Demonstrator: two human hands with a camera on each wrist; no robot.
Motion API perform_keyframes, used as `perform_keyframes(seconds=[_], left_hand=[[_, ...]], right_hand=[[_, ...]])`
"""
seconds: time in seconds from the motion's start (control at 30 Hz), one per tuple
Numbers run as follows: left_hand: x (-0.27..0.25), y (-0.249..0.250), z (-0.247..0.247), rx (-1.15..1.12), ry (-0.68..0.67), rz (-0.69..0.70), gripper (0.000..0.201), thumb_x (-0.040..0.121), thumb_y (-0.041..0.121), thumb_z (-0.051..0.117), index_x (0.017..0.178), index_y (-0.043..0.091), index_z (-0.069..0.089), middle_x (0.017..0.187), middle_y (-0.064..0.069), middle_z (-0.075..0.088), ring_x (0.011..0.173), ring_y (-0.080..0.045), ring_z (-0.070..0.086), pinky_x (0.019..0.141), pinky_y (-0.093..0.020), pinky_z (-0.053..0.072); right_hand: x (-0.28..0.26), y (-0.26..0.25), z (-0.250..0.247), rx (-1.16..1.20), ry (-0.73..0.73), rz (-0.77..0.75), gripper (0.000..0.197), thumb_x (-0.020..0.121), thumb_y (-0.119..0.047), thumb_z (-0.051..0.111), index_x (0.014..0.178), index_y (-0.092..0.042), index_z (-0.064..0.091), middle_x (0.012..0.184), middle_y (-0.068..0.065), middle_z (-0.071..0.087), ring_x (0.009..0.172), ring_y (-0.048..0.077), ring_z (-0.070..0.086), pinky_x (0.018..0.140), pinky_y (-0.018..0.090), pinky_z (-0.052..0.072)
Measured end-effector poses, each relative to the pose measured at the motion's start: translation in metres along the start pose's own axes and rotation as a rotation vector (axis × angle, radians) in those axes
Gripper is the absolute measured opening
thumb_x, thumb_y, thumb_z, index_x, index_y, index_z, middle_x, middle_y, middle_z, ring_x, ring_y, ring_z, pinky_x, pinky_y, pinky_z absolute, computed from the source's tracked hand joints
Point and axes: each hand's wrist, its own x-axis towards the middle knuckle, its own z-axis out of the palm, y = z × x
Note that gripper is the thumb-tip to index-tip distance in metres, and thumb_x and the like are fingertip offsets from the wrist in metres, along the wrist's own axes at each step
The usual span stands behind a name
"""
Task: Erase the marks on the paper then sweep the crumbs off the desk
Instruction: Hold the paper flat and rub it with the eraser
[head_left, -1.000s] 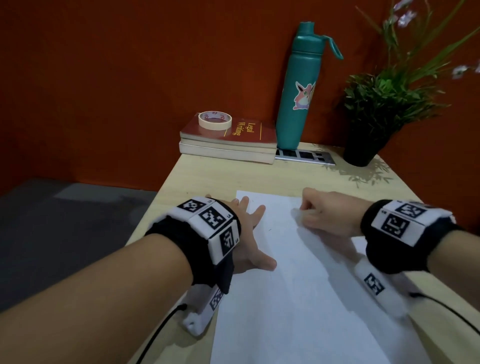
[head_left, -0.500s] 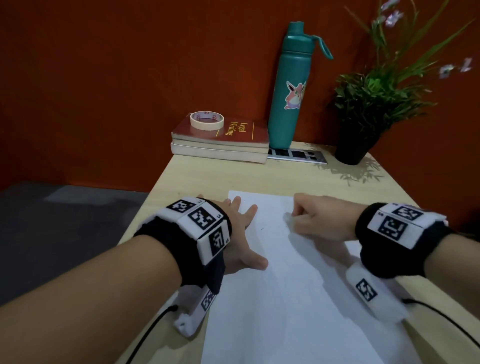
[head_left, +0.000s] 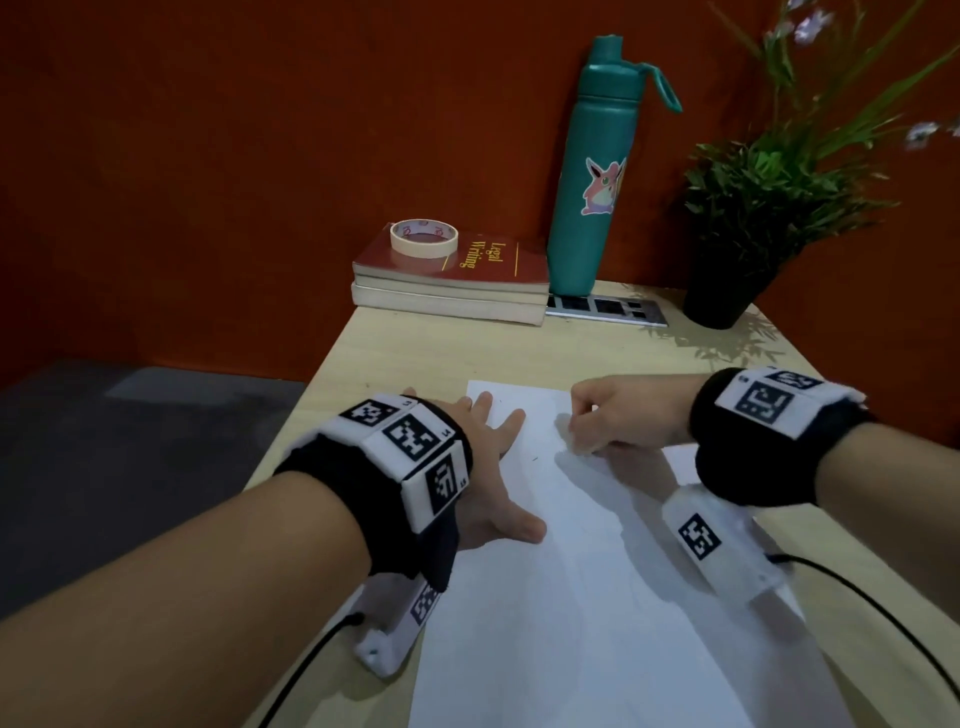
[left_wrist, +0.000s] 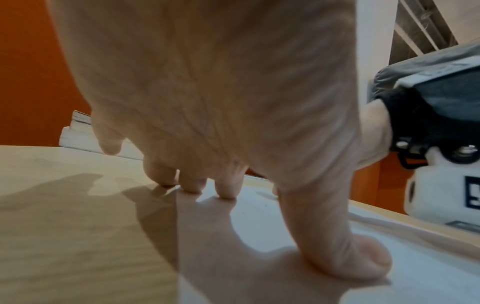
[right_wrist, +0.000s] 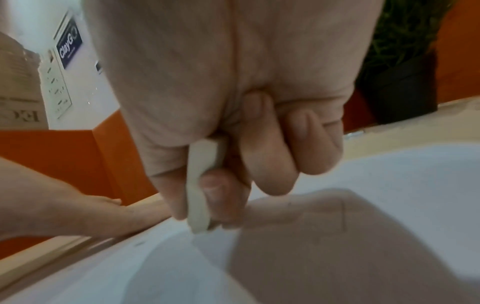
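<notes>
The right hand (head_left: 618, 418) pinches a white eraser (right_wrist: 201, 185) on the paper (head_left: 571, 571) in the frame's centre; the left hand (head_left: 488, 467) lies flat and spread on its left edge. Rub short and light strokes away from that hand; otherwise the sheet may wrinkle, I think.

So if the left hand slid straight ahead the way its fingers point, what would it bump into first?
Probably the stack of books at the back of the desk. The left hand lies flat on the paper's edge with fingers pointing that way; only bare desk shows between, though depth is hard to judge.
</notes>
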Motion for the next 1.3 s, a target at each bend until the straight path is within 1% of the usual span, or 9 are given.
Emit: perform_keyframes(seconds=[0.23, 0.47, 0.57, 0.7, 0.77, 0.83, 0.9, 1.03, 1.3], left_hand=[[0.000, 0.002, 0.001, 0.017, 0.008, -0.009, 0.116, 0.062, 0.091, 0.038, 0.146, 0.036, -0.021, 0.158, -0.001, -0.019, 0.147, -0.020, -0.007, 0.108, -0.062, -0.009], [-0.002, 0.000, -0.002, -0.005, -0.026, 0.015, 0.118, 0.062, 0.090, 0.041, 0.147, 0.035, -0.019, 0.158, -0.003, -0.018, 0.147, -0.021, -0.007, 0.111, -0.058, -0.007], [-0.003, 0.018, -0.010, 0.062, 0.084, -0.012, 0.109, 0.071, 0.079, 0.050, 0.153, 0.022, 0.004, 0.160, -0.011, 0.001, 0.147, -0.031, 0.004, 0.114, -0.056, 0.002], [-0.010, 0.080, -0.015, 0.003, 0.088, 0.283, 0.100, 0.080, 0.078, 0.032, 0.152, 0.020, -0.005, 0.160, -0.005, -0.011, 0.147, -0.023, -0.004, 0.114, -0.056, -0.001], [-0.009, 0.092, -0.015, -0.033, 0.011, 0.248, 0.115, 0.060, 0.088, 0.009, 0.152, 0.021, -0.004, 0.161, -0.003, -0.006, 0.147, -0.022, 0.002, 0.114, -0.050, 0.007], [0.003, 0.080, -0.021, -0.122, 0.057, -0.009, 0.109, 0.070, 0.086, 0.019, 0.151, 0.014, 0.013, 0.160, -0.008, 0.011, 0.145, -0.027, 0.014, 0.113, -0.046, 0.016], [0.012, 0.065, -0.028, -0.083, 0.096, -0.133, 0.095, 0.084, 0.075, 0.031, 0.152, 0.012, 0.007, 0.161, -0.009, 0.002, 0.147, -0.027, 0.005, 0.114, -0.049, 0.010], [0.013, 0.058, -0.023, -0.097, -0.030, -0.048, 0.113, 0.074, 0.080, 0.045, 0.150, 0.025, -0.018, 0.158, -0.008, -0.019, 0.147, -0.030, -0.009, 0.113, -0.054, 0.004], [0.012, 0.054, -0.013, -0.152, 0.001, -0.041, 0.117, 0.070, 0.080, 0.050, 0.149, 0.027, -0.018, 0.158, -0.005, -0.020, 0.146, -0.026, -0.012, 0.114, -0.051, 0.004]], right_hand=[[0.001, -0.001, 0.004, 0.032, -0.058, 0.017, 0.016, 0.087, -0.015, 0.056, 0.074, -0.015, 0.047, 0.067, 0.005, 0.051, 0.061, 0.021, 0.042, 0.049, 0.025, 0.029], [-0.017, 0.047, -0.010, 0.407, 0.154, 0.098, 0.018, 0.091, -0.007, 0.045, 0.073, -0.005, 0.043, 0.066, 0.015, 0.037, 0.042, 0.017, 0.029, 0.046, 0.027, 0.021], [-0.017, 0.057, -0.004, 0.495, 0.226, 0.099, 0.030, 0.092, -0.008, 0.047, 0.064, -0.007, 0.040, 0.056, 0.010, 0.035, 0.040, 0.017, 0.030, 0.045, 0.027, 0.023], [-0.010, 0.063, -0.002, 0.442, 0.175, 0.057, 0.046, 0.093, -0.016, 0.048, 0.048, -0.010, 0.039, 0.050, 0.009, 0.035, 0.038, 0.019, 0.028, 0.046, 0.026, 0.025], [-0.011, 0.063, -0.002, 0.449, 0.147, 0.059, 0.047, 0.092, -0.015, 0.048, 0.046, -0.010, 0.039, 0.047, 0.008, 0.033, 0.037, 0.018, 0.026, 0.046, 0.027, 0.025], [-0.012, 0.063, -0.003, 0.416, 0.152, 0.060, 0.045, 0.090, -0.013, 0.049, 0.046, -0.009, 0.041, 0.045, 0.009, 0.035, 0.035, 0.018, 0.027, 0.045, 0.026, 0.027], [-0.012, 0.060, -0.003, 0.371, 0.146, 0.055, 0.044, 0.088, -0.016, 0.051, 0.045, -0.010, 0.043, 0.046, 0.010, 0.038, 0.038, 0.019, 0.030, 0.045, 0.026, 0.028], [-0.010, 0.042, -0.003, 0.281, 0.104, 0.018, 0.023, 0.089, -0.017, 0.054, 0.069, -0.005, 0.054, 0.063, 0.015, 0.047, 0.054, 0.022, 0.037, 0.046, 0.026, 0.030], [-0.011, 0.032, -0.027, -0.223, 0.070, 0.138, 0.011, 0.088, -0.022, 0.056, 0.089, -0.011, 0.055, 0.073, -0.001, 0.054, 0.074, 0.020, 0.048, 0.059, 0.027, 0.036]])
